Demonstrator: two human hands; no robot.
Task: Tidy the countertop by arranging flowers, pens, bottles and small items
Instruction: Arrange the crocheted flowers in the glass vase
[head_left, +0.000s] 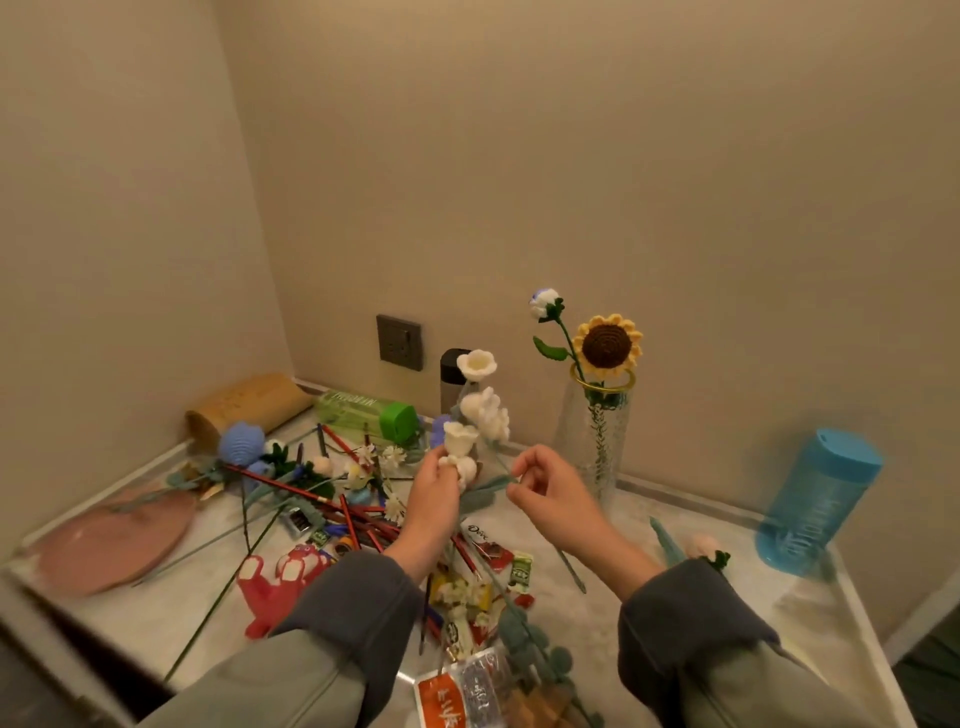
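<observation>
My left hand (435, 491) grips a stem of white crocheted bell flowers (480, 410) and holds it upright over the countertop. My right hand (550, 486) pinches that stem's green leaf (488, 488) just to the right. A clear glass vase (597, 436) with a gold rim stands behind my right hand and holds a crocheted sunflower (608, 345) and a white-blue bud (544, 304). Red pencils (358, 519), a blue crocheted flower (240, 441) and other stems lie scattered to the left.
A green bottle (363, 415) lies on its side near the back wall, beside a tan tube (249, 405) and a dark flask (453, 376). A blue bottle (815, 501) stands at right. A pink plate (114, 540) sits left; a red toy (280, 587) and snack wrappers (467, 675) lie in front.
</observation>
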